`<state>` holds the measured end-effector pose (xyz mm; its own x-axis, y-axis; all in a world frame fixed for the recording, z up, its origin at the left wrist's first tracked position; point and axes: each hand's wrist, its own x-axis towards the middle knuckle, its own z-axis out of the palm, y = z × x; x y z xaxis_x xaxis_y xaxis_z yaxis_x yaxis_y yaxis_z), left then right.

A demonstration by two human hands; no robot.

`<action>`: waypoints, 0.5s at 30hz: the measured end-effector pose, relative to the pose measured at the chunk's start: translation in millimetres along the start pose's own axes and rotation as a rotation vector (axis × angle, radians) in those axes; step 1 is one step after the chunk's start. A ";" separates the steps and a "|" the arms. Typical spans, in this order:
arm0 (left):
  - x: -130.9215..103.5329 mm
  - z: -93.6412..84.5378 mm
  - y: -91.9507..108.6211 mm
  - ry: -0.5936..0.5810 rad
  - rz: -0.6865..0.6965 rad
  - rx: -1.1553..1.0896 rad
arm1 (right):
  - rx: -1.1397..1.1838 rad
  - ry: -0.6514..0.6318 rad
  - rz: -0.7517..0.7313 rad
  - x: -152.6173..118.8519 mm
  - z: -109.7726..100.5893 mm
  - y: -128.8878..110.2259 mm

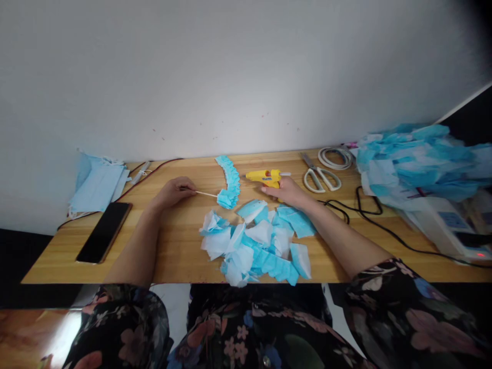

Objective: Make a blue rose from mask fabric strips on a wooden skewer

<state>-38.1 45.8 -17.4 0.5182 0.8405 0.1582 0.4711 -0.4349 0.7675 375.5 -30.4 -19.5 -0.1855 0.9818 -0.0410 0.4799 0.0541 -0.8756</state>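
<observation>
Flanking the blue ruffle (232, 180), the left hand (177, 191) pinches a stick (206, 193) at nine o'clock; the right hand (289, 193) grips a glue gun (265, 177) at three.

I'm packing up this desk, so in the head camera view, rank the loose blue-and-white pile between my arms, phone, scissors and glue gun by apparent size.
1. Loose pile
2. Phone
3. Scissors and glue gun: too alike to rank; right hand partly hides the glue gun
</observation>
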 end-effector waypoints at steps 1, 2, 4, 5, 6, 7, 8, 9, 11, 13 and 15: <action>0.2 0.3 0.3 0.003 -0.003 0.002 | 0.000 0.000 -0.002 0.0 -0.1 -0.2; 0.4 0.5 0.6 0.004 -0.002 0.002 | -0.001 0.000 -0.005 0.0 -0.1 -0.6; 0.7 0.6 1.3 0.006 0.008 0.003 | 0.003 -0.004 -0.017 0.0 0.0 -1.4; 0.8 0.4 1.6 0.006 0.014 0.005 | 0.012 -0.005 -0.024 0.0 0.1 -1.9; 0.8 0.0 2.0 0.007 0.018 0.010 | 0.021 -0.007 -0.029 -0.1 0.2 -2.4; 0.9 -0.6 2.3 0.006 0.018 0.018 | 0.027 -0.008 -0.030 -0.3 0.3 -3.0; 1.0 -1.3 2.6 -0.001 0.016 0.028 | 0.027 -0.005 -0.027 -0.5 0.4 -3.7; 1.1 -2.1 2.9 -0.012 0.012 0.039 | 0.022 -0.002 -0.020 -0.9 0.4 -4.5; 1.4 -3.6 3.8 -0.029 0.007 0.056 | 0.011 -0.002 -0.015 -1.8 0.3 -6.4; 1.6 -4.7 4.9 -0.029 0.008 0.061 | 0.022 -0.007 -0.024 -2.6 0.1 -8.2; 1.6 -5.2 6.1 -0.032 0.010 0.070 | 0.035 -0.013 -0.031 -3.1 0.1 -9.6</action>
<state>-38.0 46.1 -9.2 0.5455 0.8255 0.1446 0.5136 -0.4656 0.7207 371.4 -34.0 -11.0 -0.2112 0.9773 -0.0192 0.4435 0.0783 -0.8928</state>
